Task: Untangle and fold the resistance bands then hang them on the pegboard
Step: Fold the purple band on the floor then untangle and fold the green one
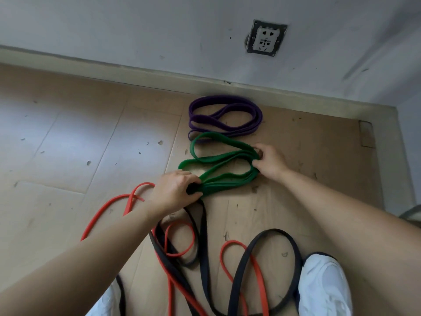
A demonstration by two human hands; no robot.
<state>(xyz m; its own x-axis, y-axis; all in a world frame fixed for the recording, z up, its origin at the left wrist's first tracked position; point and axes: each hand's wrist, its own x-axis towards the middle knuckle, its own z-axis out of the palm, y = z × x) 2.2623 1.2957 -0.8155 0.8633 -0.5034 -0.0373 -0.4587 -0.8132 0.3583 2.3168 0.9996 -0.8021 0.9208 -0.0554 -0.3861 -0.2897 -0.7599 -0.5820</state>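
**Setting:** pale wood-look floor point(68, 133), meeting a white wall point(136, 23) at a beige baseboard point(136, 71). A wall socket point(265, 38) sits above and beyond the right hand.

**Green band** point(218, 186): lies on the floor between the two hands, gathered into several flat loops.
- Left hand point(175, 190): fingers curled round the left end of the loops, grasping it.
- Right hand point(268, 163): thumb and fingers pinching the right end of the loops.

**Purple band** point(218, 98): folded into loops, just beyond the hands by the baseboard; its near edge overlaps the green band's far loop.

**Red band** point(145, 183) and **black band** point(275, 231): loose and crossing each other, on the person's side of the hands, running under the forearms.

**White shoes:** one below the right forearm point(323, 286), the other partly visible below the left forearm point(102, 302).
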